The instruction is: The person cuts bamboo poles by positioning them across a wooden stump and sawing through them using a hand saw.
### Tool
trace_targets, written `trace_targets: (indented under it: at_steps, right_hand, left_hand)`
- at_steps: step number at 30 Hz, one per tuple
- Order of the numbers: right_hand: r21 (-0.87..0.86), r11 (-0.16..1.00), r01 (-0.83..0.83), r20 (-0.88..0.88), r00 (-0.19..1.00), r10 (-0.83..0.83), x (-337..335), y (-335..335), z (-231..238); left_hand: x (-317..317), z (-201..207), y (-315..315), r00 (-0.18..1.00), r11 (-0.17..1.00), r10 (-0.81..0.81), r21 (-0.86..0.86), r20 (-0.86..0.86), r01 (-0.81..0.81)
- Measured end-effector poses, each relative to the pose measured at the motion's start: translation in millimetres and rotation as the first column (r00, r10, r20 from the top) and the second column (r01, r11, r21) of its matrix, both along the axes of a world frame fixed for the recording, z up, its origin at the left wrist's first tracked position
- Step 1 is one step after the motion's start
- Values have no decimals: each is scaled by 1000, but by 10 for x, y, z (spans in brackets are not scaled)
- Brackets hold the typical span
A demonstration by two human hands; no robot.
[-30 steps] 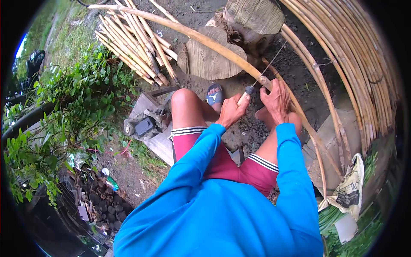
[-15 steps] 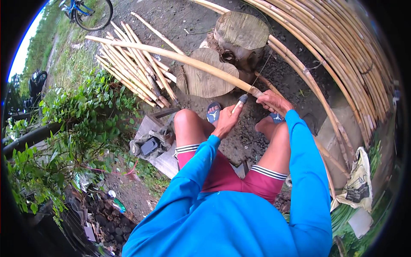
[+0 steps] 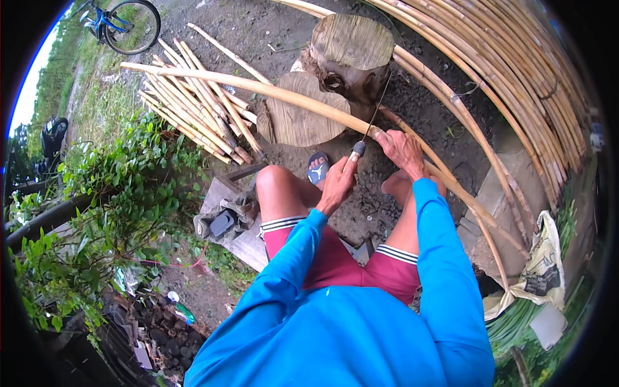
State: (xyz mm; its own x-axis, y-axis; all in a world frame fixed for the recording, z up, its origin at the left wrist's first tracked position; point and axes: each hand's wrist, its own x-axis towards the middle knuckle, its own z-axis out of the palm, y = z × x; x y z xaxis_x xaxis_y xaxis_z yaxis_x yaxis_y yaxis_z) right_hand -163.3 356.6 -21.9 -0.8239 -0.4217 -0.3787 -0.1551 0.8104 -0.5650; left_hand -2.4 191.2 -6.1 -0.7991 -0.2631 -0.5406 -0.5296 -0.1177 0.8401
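My left hand (image 3: 340,181) is closed around the pale handle of a long knife (image 3: 359,149) with a dark collar. Its thin blade, seen almost edge-on, slants up and away across a long bamboo pole (image 3: 290,96). Just right of the blade, my right hand (image 3: 403,152) grips that pole, fingers wrapped over it. The pole runs to the far left, passing over a low cut log (image 3: 300,122) that stands in front of a taller stump (image 3: 353,44). Whether the blade bites into the bamboo cannot be made out.
Cut bamboo lengths (image 3: 200,103) lie piled at the far left. Long bamboo poles (image 3: 516,84) curve along the right, near a pale sack (image 3: 547,271). Leafy plants (image 3: 109,187) crowd the left. A grey box-like object (image 3: 223,222) rests on cloth beside my knee; a bicycle (image 3: 132,27) stands far left.
The view has shifted slightly, moving the surroundings a little left. My right hand has changed its hold on the pole, its back now turned up. The knife still lies across the bamboo.
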Motion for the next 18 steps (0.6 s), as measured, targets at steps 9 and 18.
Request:
trace_targets:
  at_steps: [9,18]
  right_hand:
    - [-90,996,14,538,842,37,-193,17,106]
    - [-167,974,-152,267,944,193,-191,87,-101]
  left_hand:
    - [2,-53,-25,997,989,31,142,77,-42]
    - [191,51,84,980,920,-172,-373,-101,123]
